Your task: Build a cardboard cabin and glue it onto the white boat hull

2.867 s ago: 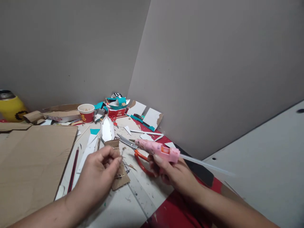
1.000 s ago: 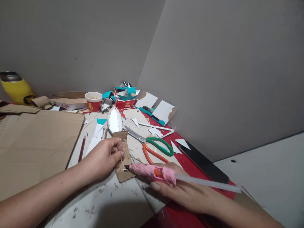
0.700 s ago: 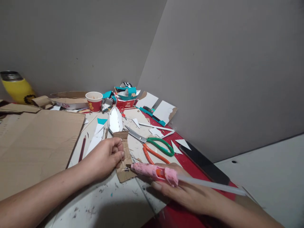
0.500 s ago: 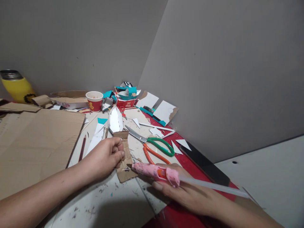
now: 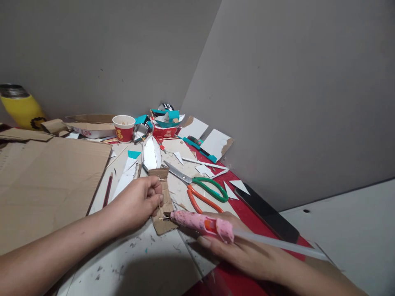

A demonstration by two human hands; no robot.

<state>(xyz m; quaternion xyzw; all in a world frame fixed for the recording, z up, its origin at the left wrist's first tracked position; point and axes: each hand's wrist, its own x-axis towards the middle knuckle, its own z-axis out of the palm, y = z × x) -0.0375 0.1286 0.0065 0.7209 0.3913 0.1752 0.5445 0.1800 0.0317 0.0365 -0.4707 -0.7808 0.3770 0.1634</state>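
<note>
My left hand [image 5: 146, 201] is closed at the left edge of a small brown cardboard strip [image 5: 166, 195], thumb and fingers pinched on it. A thin pale sliver shows under the thumb; its ends are hidden. Thin sticks [image 5: 164, 218] lie across the strip's lower part. My right hand [image 5: 228, 242] is wrapped round a pink hot glue gun [image 5: 193, 221], with a long translucent glue stick [image 5: 280, 245] running out of its back. The gun's dark nozzle is at the sticks; contact cannot be made out. Scissors [image 5: 185, 179] with green and orange handles lie open just beyond.
A large cardboard sheet [image 5: 52, 181] covers the left side. Farther back are a red paper cup [image 5: 124, 132] with sticks, a yellow bottle [image 5: 23, 109] and a white boat-shaped piece [image 5: 152, 153]. A pencil [image 5: 108, 189], paper scraps and a dark phone [image 5: 267, 213] lie around. Grey walls close the back.
The camera view has shifted slightly. The glue gun's nozzle has moved a touch left over the sticks; both hands keep their grips.
</note>
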